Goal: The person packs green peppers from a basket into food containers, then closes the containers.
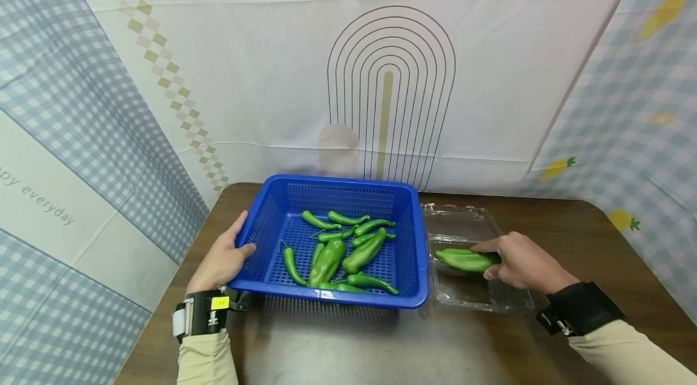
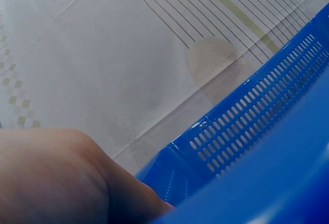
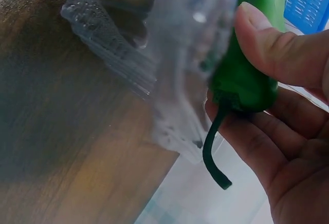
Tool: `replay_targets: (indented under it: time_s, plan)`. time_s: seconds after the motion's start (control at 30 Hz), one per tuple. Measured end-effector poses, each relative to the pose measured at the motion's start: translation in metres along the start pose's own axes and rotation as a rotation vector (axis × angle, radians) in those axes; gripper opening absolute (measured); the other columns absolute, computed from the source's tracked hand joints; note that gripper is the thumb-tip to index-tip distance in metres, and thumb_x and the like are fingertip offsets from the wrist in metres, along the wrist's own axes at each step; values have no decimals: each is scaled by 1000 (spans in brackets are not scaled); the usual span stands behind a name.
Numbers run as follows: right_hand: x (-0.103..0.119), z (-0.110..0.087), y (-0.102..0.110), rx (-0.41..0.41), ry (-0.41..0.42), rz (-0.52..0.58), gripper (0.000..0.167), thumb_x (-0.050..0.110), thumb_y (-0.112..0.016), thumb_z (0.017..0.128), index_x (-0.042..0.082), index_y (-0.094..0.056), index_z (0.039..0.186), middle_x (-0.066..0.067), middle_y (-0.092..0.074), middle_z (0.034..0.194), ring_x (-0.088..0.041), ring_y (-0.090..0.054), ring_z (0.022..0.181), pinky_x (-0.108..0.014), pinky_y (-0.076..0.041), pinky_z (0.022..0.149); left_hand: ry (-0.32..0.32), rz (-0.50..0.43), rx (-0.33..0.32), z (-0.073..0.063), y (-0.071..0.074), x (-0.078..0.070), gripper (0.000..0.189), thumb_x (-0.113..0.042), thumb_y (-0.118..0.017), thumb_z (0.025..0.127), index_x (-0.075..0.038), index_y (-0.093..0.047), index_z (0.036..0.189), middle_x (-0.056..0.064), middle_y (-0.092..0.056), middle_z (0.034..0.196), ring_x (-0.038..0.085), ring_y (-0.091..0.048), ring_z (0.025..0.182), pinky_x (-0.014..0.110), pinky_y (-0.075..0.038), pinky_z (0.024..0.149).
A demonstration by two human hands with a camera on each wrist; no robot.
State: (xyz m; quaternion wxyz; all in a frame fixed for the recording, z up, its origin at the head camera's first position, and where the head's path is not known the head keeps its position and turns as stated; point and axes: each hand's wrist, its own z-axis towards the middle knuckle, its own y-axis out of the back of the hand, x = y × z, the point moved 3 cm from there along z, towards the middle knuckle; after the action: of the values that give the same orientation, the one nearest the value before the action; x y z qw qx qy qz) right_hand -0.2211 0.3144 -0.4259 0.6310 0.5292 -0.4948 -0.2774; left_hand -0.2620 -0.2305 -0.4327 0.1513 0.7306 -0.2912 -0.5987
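Observation:
My left hand (image 1: 220,259) grips the left rim of a blue plastic basket (image 1: 348,294), with the thumb over the inside of the wall. Several green peppers lie in the basket, among them a plump one (image 1: 328,261) and thin ones such as a curved pepper (image 1: 293,267) at the left. To the right of the basket, my right hand (image 1: 525,264) holds a large green pepper (image 1: 463,259) low over a clear plastic container (image 1: 463,299). The right wrist view shows my thumb (image 3: 259,36) and fingers around this pepper, its stem pointing down.
The container's clear lid (image 1: 463,221) lies folded back behind it. Both stand on a dark wooden table (image 1: 561,221). A white patterned cloth (image 1: 261,70) hangs behind the table, and checked blue cloths (image 1: 642,179) hang at the sides.

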Motion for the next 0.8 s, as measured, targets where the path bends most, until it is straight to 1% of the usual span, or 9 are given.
replay_targets:
  time_s: [0.33, 0.53, 0.6, 0.67, 0.73, 0.8]
  plan:
    - [-1, 1, -3, -1, 2, -3, 47, 8, -86, 81, 7, -75, 127, 15, -52, 59, 1, -34, 54, -21, -31, 55, 10, -9, -1, -1, 0, -1, 79, -10, -44, 107, -19, 4, 169, 28, -8, 173, 53, -34, 148, 71, -34, 116]
    - [1, 2, -4, 8, -5, 8, 48, 8, -86, 81, 7, -75, 127, 14, -45, 58, 1, -31, 54, -21, -30, 55, 0, 2, 0, 0, 1, 0, 79, -11, -45, 108, -18, 5, 168, 29, -8, 173, 53, -35, 147, 71, -35, 114]
    - [1, 2, -5, 10, -7, 9, 48, 9, -86, 81, 7, -75, 127, 14, -47, 59, 1, -32, 54, -21, -31, 55, -2, 4, 0, 1, 1, 0, 79, -11, -45, 108, -18, 5, 168, 29, -9, 173, 53, -36, 146, 71, -36, 114]
    - [1, 2, -6, 10, -12, 4, 48, 9, -87, 80, 7, -75, 126, 15, -54, 63, 1, -34, 55, -20, -32, 56, -5, 5, 0, 1, 2, 0, 79, -11, -45, 108, -18, 5, 168, 30, -9, 173, 53, -36, 145, 71, -36, 113]
    - [1, 2, -7, 8, -9, -2, 47, 9, -87, 80, 6, -76, 125, 11, -68, 75, 0, -40, 59, -21, -35, 57, -6, 6, 0, 1, 1, 0, 79, -11, -45, 108, -18, 5, 168, 30, -9, 172, 53, -37, 145, 71, -37, 113]
    - [2, 2, -9, -1, -11, -11, 46, 9, -88, 78, 6, -77, 123, 4, -77, 91, -2, -49, 65, -22, -39, 60, -6, 1, 1, 1, 1, 0, 79, -11, -45, 108, -18, 5, 168, 30, -9, 172, 53, -37, 145, 71, -36, 113]
